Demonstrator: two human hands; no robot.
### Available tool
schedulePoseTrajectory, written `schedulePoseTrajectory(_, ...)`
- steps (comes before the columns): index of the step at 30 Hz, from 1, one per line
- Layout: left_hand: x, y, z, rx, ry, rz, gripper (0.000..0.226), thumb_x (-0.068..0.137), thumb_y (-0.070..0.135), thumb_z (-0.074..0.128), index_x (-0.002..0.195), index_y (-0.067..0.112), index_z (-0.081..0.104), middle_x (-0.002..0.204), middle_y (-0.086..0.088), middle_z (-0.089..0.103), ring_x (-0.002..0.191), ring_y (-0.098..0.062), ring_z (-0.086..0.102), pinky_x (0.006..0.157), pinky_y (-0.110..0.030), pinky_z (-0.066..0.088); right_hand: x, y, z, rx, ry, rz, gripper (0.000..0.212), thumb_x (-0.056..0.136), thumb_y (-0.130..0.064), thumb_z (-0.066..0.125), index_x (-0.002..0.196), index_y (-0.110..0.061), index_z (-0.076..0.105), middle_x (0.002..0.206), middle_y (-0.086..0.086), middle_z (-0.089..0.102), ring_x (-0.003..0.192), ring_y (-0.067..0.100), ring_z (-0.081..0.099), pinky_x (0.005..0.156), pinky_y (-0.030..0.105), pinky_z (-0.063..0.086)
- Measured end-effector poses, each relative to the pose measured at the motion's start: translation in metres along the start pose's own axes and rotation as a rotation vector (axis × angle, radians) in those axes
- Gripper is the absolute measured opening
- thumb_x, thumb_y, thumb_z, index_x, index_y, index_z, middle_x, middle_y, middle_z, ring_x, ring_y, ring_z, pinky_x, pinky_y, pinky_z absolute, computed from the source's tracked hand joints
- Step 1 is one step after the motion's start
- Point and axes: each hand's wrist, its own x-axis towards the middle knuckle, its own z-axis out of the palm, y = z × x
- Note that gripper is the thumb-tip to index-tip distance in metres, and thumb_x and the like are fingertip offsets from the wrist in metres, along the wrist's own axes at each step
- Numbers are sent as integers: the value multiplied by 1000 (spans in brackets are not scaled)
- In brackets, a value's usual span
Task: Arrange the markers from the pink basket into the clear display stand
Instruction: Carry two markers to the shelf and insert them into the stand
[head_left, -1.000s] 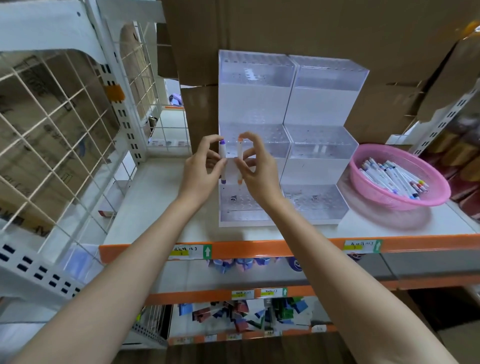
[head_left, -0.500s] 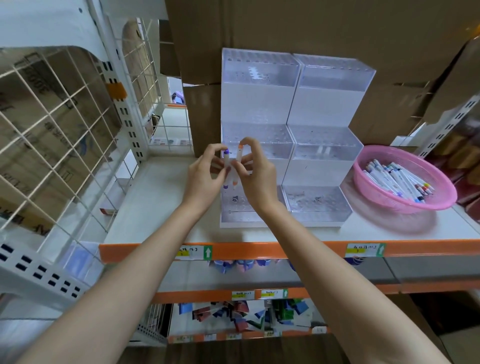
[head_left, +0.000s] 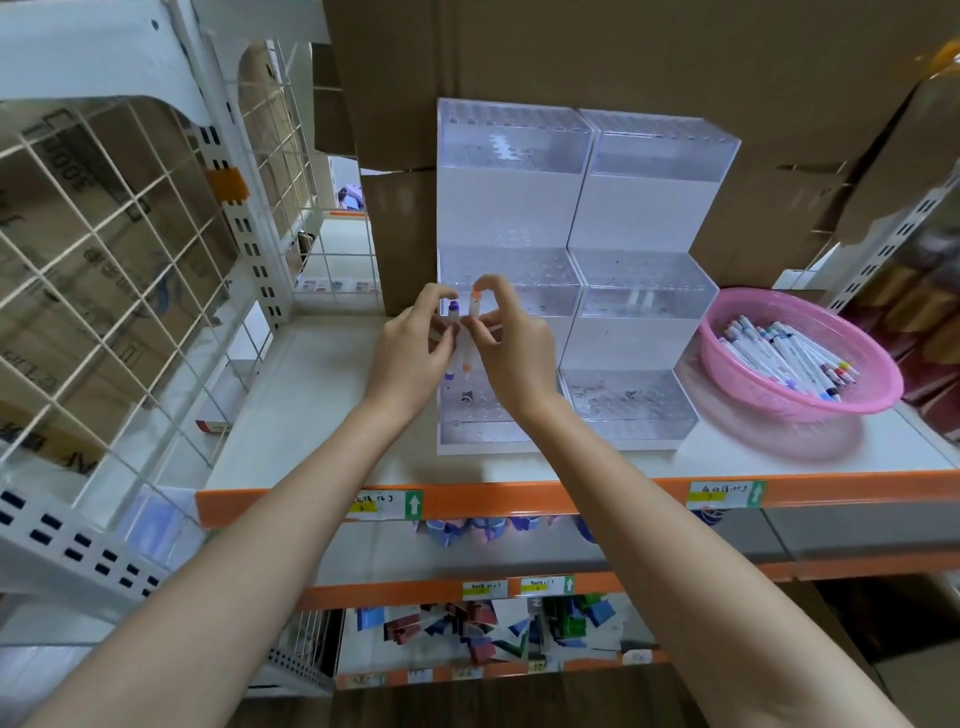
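Observation:
A clear three-tiered display stand with hole-punched steps sits on the white shelf. My left hand holds a white marker with purple caps upright. Beside it, my right hand holds a white marker with orange caps upright. Both markers hang side by side over the left half's lowest step, their lower ends just above the holes. The pink basket stands to the right of the stand and holds several white markers with coloured caps.
Cardboard boxes fill the space behind the stand. A white wire grid rack stands at the left. The shelf has an orange front edge with price labels. Coloured packets lie on the lower shelf.
Both hands have kept the two markers upright and close together, shifting slightly down towards the lowest step. The markers now stand nearly touching each other.

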Motion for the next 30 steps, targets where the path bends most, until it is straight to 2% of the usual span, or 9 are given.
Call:
schedulePoseTrajectory(2, 0, 0, 1, 3, -8, -3, 22, 91, 11, 59, 112, 16, 54, 84, 2, 62, 73, -13, 62, 64, -23, 53, 0, 0, 0, 15, -4, -9, 23, 95, -23, 60, 115, -18, 51, 84, 6, 72, 70, 21, 69, 63, 39, 58)
schedulePoseTrajectory(5, -1, -1, 0, -2, -7, -5, 18, 92, 12, 59, 109, 14, 54, 86, -1, 64, 74, -12, 62, 61, -15, 50, 0, 1, -1, 18, -13, -12, 21, 94, -22, 60, 113, -17, 50, 82, 5, 71, 69, 21, 68, 62, 38, 58)
schedulePoseTrajectory(12, -2, -2, -1, 27, 31, 37, 13, 93, 13, 57, 105, 9, 53, 87, -5, 64, 76, -19, 63, 63, -31, 56, -1, 5, 1, 4, -48, -5, 20, 96, -21, 58, 113, -16, 49, 90, 8, 73, 75, 24, 70, 65, 39, 58)
schedulePoseTrajectory(18, -1, -5, -1, 66, -20, 118, 15, 90, 6, 57, 105, 6, 56, 94, -8, 67, 77, -26, 66, 64, -41, 55, 0, 9, 7, -57, -57, -52, 16, 96, -23, 57, 107, -21, 46, 77, 6, 73, 67, 26, 67, 60, 41, 55)
schedulePoseTrajectory(23, -8, -9, 0, 39, -55, 51, 14, 90, 5, 59, 103, 8, 55, 90, -3, 65, 77, -19, 64, 66, -35, 56, 0, 11, 2, -69, -40, -44, 11, 96, -19, 56, 105, -17, 49, 68, 3, 70, 52, 21, 57, 57, 39, 51)
schedulePoseTrajectory(25, -11, -11, 0, 41, -61, 35, 14, 90, 6, 59, 103, 8, 55, 90, -4, 66, 79, -20, 65, 67, -33, 55, 1, 11, 2, -85, -36, -55, 11, 96, -18, 55, 105, -16, 50, 69, 5, 70, 55, 24, 59, 58, 40, 51)
schedulePoseTrajectory(30, -11, -16, 0, 83, -104, 46, 14, 90, 7, 59, 104, 9, 56, 91, -6, 68, 80, -24, 66, 68, -38, 56, 1, 10, 2, -93, -45, -65, 12, 97, -19, 54, 108, -17, 49, 74, 10, 71, 62, 28, 63, 60, 42, 54)
